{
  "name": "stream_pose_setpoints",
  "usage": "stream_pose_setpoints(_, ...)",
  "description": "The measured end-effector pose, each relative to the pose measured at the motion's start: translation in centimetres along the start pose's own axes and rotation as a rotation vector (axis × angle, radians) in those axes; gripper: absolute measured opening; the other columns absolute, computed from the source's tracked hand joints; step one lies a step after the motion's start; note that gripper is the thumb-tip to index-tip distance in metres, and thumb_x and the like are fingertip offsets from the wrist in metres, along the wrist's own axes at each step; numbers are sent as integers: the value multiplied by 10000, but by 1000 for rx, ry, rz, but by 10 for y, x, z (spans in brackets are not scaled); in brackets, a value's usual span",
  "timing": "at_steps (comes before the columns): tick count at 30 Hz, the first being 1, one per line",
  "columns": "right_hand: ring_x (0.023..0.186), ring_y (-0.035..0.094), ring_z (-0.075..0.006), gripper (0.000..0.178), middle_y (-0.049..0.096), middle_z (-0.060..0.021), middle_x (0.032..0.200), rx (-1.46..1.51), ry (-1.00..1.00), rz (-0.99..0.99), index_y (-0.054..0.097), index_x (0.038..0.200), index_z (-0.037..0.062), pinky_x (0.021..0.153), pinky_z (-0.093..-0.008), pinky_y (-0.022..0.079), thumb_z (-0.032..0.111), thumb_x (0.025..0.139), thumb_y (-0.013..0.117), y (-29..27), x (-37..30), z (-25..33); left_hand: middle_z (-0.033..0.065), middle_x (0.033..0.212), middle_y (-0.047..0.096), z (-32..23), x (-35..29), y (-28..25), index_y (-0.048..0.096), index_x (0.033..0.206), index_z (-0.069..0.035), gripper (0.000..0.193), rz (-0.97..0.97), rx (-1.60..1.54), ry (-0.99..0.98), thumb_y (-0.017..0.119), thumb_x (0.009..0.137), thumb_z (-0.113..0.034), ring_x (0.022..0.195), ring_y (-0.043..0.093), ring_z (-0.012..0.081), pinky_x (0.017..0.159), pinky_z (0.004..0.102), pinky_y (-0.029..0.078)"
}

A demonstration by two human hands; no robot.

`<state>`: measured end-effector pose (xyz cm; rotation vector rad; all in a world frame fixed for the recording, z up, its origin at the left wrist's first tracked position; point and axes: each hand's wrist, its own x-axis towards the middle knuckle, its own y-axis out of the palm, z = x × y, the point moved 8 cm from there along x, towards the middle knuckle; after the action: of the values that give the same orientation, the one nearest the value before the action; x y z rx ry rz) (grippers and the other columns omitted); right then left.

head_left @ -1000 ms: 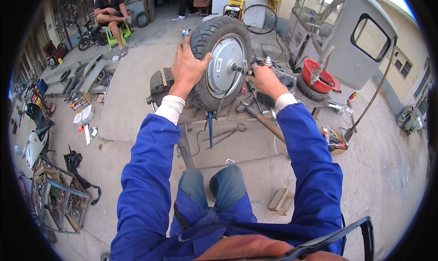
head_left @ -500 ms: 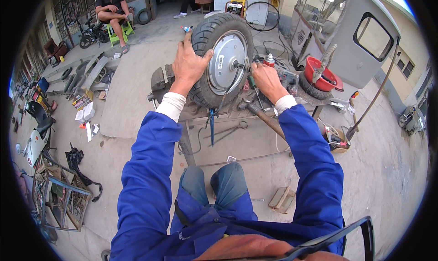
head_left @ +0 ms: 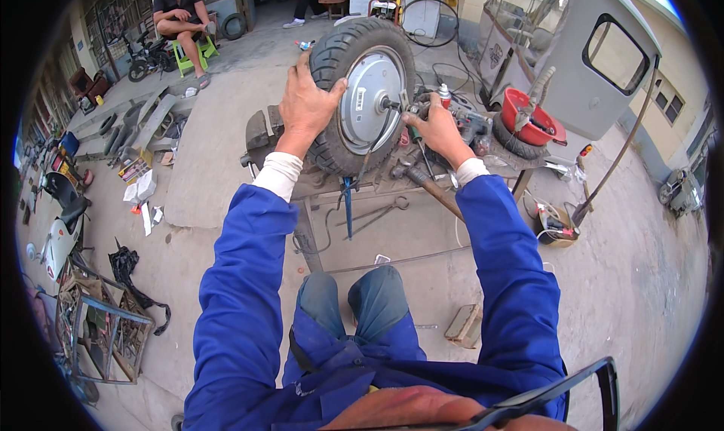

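Note:
A hub motor wheel (head_left: 369, 92) stands upright on the workbench, its black tyre round a silver hub. My left hand (head_left: 308, 108) is pressed against the tyre's left side, fingers over the tread and thumb toward the rim. From the hub's axle (head_left: 388, 104) a dark cable runs down. My right hand (head_left: 440, 132) is at the axle end, thumb and fingers closed round a small dark metal piece (head_left: 413, 108) whose exact kind I cannot make out. Under that hand lie a hammer (head_left: 430, 187) and a green-handled screwdriver (head_left: 416, 137).
A red basin (head_left: 528, 122) rests on a small tyre at the bench's right, near a grey vehicle cabin (head_left: 588, 69). A vise (head_left: 264, 133) is left of the wheel. Tongs (head_left: 381, 214) lie below. A person (head_left: 182, 20) sits on a green stool at the far left.
My right hand has shifted its grip by the axle: the thumb now stretches toward the axle, with the dark metal piece showing above it. The wheel appears slightly further left.

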<state>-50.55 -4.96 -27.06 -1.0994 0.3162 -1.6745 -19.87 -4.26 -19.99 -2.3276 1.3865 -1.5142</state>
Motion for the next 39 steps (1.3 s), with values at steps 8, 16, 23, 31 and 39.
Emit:
stream_pose_setpoints(8,934,710,-497,314,744,-238,990,-129,-372,-269,623,1161,-22,881,-516,558,175,974,779,-11,-22,42,208,1356,611,-3,0,-3,416,1602,-134,956,10,9,-9,852,837,-510,1256,644,429,999,550,559)
stream_pose_setpoints(16,1014,713,-446,441,715,-266,1133,-94,-227,-276,584,1226,-2,884,-509,550,117,892,846,-3,-21,19,210,1356,609,-6,0,0,418,1599,-134,956,5,2,-2,856,833,-504,1250,646,436,995,556,558)
stream_pose_setpoints(23,1046,703,-396,444,684,-240,1203,300,249,-16,585,1231,-21,894,-477,552,74,880,839,2,-17,16,216,1488,588,-1,-2,-7,436,1607,-123,940,32,11,-32,827,863,-543,1312,634,448,1051,542,539)
stream_pose_setpoints(31,1026,702,-397,336,687,-228,1142,330,91,-133,622,1141,-33,882,-474,547,44,881,820,-6,-28,39,216,1502,578,5,-2,-8,436,1609,-119,946,35,16,-39,828,861,-546,1329,622,444,1060,541,532)
stream_pose_setpoints(39,1120,664,-418,294,610,-247,1257,-4,-292,-297,631,1080,-45,903,-456,544,48,875,820,2,-31,26,220,1495,583,-7,-1,-4,438,1600,-114,942,45,4,-41,832,860,-543,1324,624,449,1059,538,531)
